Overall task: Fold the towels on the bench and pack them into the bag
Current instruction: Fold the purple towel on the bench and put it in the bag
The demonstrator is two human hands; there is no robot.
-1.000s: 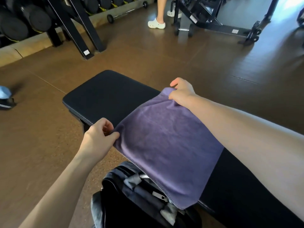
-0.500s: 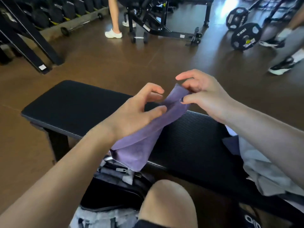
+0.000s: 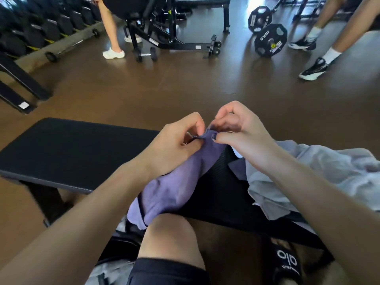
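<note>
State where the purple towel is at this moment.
In the head view the purple towel hangs centre frame, its top edge pinched between the left hand and right hand over the black bench.

Left of the hands [image 3: 207, 138] the desk [image 3: 67, 153] top lies bare. To their right a heap of grey towels [image 3: 320, 173] covers it. Below them a knee [image 3: 170, 235] blocks the way down toward the bag [image 3: 121, 243].

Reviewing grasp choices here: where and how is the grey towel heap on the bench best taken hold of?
The grey towel lies crumpled on the bench, right of the purple towel that both hands pinch. Probably best: pinch its loose near-left edge from above, coming from the left, where a fold stands up.
</note>
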